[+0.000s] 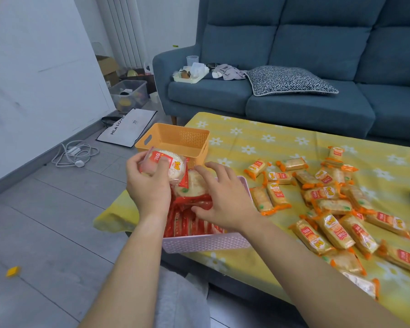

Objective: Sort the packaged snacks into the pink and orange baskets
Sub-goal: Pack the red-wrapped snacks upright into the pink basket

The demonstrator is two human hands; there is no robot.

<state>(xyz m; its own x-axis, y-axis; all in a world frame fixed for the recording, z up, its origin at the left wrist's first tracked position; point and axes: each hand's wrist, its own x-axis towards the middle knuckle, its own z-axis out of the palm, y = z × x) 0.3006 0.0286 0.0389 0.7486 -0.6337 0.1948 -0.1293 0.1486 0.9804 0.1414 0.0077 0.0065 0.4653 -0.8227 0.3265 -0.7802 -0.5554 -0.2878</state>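
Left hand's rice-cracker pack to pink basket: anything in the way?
Only the right hand, spread over the red packs in the pink basket, right beside the rice-cracker pack in the left hand's grip. Nothing else visible.

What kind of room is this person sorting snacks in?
Most likely a home living room: a blue-grey fabric sofa with a black-and-white patterned cushion, a low table covered in yellow daisy-print cloth, and a clear plastic storage box on the floor by the wall.

blue sofa w/ patterned cushion | white cable on floor | clear bin
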